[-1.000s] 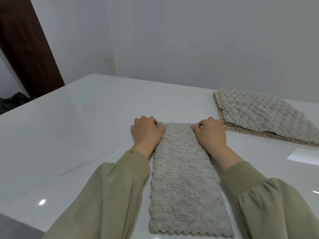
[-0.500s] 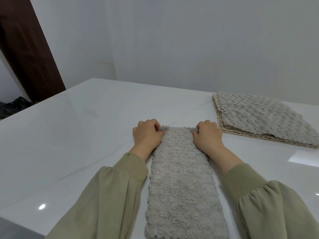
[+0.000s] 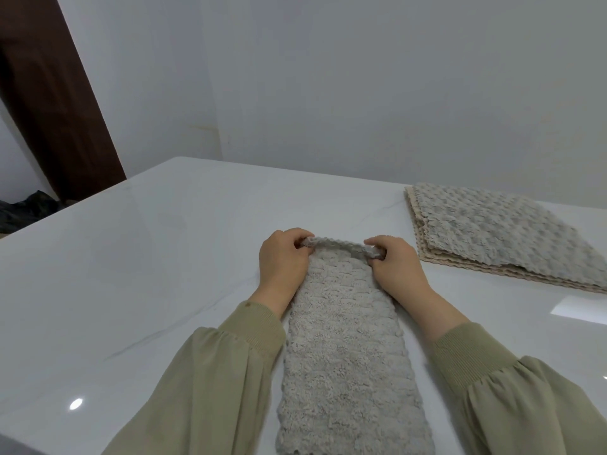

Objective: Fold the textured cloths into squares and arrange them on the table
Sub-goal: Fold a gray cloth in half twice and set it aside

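Observation:
A grey textured cloth (image 3: 345,353), folded into a long narrow strip, lies lengthwise on the white table (image 3: 147,274) in front of me. My left hand (image 3: 282,261) pinches its far left corner and my right hand (image 3: 394,267) pinches its far right corner. The far edge is lifted a little off the table between the two hands. The near end of the strip runs out of view at the bottom.
A stack of flat textured cloths (image 3: 492,231), grey on top with beige edges below, lies at the back right of the table. A dark wooden door frame (image 3: 56,103) stands at the far left. The wall rises just behind the table.
Both hands have closed on the far corners of the strip and raised its far edge, which lay flat a second ago.

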{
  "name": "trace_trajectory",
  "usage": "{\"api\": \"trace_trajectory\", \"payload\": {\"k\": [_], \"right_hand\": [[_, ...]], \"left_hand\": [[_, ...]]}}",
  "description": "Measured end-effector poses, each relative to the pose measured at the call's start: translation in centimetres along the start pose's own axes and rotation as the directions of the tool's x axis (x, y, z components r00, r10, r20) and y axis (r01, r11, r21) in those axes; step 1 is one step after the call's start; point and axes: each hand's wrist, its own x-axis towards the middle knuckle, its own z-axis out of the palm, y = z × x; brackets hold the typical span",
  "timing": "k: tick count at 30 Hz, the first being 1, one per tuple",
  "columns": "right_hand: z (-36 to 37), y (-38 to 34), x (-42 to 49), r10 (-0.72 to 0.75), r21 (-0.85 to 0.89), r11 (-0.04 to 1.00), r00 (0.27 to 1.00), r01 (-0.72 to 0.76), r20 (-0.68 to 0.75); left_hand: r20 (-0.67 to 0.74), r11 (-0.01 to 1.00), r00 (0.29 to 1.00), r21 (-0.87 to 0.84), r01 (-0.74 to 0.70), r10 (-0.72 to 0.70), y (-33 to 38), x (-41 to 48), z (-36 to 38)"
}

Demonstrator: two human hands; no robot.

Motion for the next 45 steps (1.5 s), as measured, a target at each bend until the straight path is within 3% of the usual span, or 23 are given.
{"api": "trace_trajectory", "payload": {"k": [3,7,14,17,20,23,27,33,39,45], "right_hand": [[0.0,0.0,0.4,-0.115,-0.193,0.978,0.974,0.078,-0.194],[0.1,-0.8,0.5,-0.183,-0.198,0.975,0.874,0.102,-0.451],[0.3,-1.7,0.1,-0.149,0.117,0.960,0.819,0.255,-0.554],[0.4,-1.8,-0.4,-0.121,0.175,0.959,0.877,0.225,-0.465],[-0.1,-1.7,-1.4,0.000,0.340,0.933,0.944,0.118,-0.329],[-1.0,-2.1,-2.7,0.102,0.482,0.874,0.948,0.060,-0.302],[-1.6,-2.7,-4.9,0.192,0.502,0.865,0.940,-0.026,-0.283],[-2.2,-3.1,-8.2,0.242,0.541,0.833,0.955,-0.113,-0.173],[-3.0,-3.2,-10.5,0.256,0.545,0.819,0.964,-0.180,-0.067],[-3.8,-3.2,-11.0,0.287,0.521,0.827,0.955,-0.210,-0.070]], "left_hand": [[-0.128,0.992,0.984,0.045,-0.115,0.120,0.2,0.3,0.3],[-0.217,0.993,0.972,-0.049,-0.109,0.096,0.8,0.4,0.4],[-0.256,0.958,0.965,-0.260,-0.121,0.052,1.3,0.3,0.4],[-0.205,0.954,0.978,-0.283,-0.097,0.039,1.1,0.1,0.3],[-0.112,0.947,0.993,-0.322,-0.012,-0.025,1.1,-0.7,-0.3],[-0.033,0.913,0.992,-0.394,0.101,-0.124,1.2,-2.0,-1.1],[0.096,0.810,0.951,-0.504,0.300,-0.293,1.2,-3.6,-2.1],[0.269,0.720,0.890,-0.523,0.456,-0.368,1.7,-6.0,-4.2],[0.299,0.786,0.894,-0.435,0.439,-0.334,2.1,-7.7,-5.6],[0.299,0.872,0.906,-0.299,0.389,-0.301,2.2,-8.0,-6.3]]}}
